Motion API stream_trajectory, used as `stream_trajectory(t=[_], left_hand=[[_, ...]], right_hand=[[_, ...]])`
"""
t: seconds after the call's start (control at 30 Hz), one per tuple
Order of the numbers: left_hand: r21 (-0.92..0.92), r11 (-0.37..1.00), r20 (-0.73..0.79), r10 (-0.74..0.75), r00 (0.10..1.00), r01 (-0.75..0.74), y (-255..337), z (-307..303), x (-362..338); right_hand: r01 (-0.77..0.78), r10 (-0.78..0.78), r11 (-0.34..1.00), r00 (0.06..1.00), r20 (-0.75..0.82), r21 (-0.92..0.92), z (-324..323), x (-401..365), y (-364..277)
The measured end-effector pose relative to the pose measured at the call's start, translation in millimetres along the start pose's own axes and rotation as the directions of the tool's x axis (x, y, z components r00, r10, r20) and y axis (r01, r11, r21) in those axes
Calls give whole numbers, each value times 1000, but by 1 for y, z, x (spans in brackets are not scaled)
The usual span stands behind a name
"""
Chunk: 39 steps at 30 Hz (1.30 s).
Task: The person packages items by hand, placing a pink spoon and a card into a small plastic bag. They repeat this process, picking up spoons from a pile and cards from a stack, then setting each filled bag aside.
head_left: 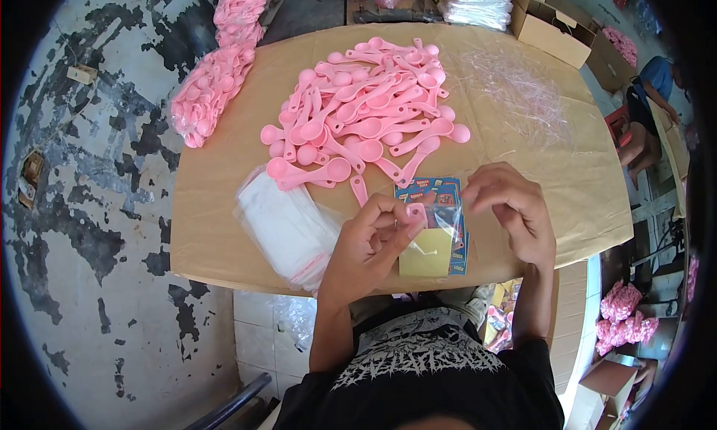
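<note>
My left hand (pixel 371 239) pinches the holed handle end of a pink measuring spoon (pixel 416 212); the fingers hide the rest of it. To its right, my right hand (pixel 517 209) is raised with its fingers curled inward; anything thin and clear between them cannot be made out. Below and between both hands lies a stack of blue printed cards (pixel 457 243), with a yellow card face (pixel 424 257) on top and shiny clear plastic over it. Beyond the hands spreads a heap of pink measuring spoons (pixel 366 109). Clear plastic bags (pixel 280 224) lie left of my left hand.
Brown paper covers the table (pixel 582 183). Thin clear plastic strands (pixel 519 90) lie at the back right. Bagged pink spoons (pixel 213 90) sit on the left edge. An open cardboard box (pixel 553 34) and stacked clear packets (pixel 478 4) stand behind. Another person (pixel 650 109) sits far right.
</note>
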<state>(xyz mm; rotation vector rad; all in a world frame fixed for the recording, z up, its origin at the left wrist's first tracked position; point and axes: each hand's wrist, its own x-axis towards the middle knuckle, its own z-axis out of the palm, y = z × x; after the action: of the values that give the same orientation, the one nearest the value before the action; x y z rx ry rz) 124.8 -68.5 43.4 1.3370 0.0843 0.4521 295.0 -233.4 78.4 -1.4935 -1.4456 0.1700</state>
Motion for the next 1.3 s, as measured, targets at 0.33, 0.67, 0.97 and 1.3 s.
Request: stream_trajectory(t=[0.33,0.67,0.97,1.3], left_hand=[[-134,991,-56,-33,998,25,28,-6,-35],[947,318,-54,271,961,-37,17,-80,-94],[911,413,-138,348,927,-20,7,-78,-99],[665,717,-34,308,951,-208,25,-63,-86]], right_hand=[[-246,246,969,934,260,-33,-18,-11,-39],[-13,172,925,905,390,-379,42,56,-46],[-197,316,943,779,541,-267,121,108,2],[-318,302,942,943,139,111,47,65,-35]])
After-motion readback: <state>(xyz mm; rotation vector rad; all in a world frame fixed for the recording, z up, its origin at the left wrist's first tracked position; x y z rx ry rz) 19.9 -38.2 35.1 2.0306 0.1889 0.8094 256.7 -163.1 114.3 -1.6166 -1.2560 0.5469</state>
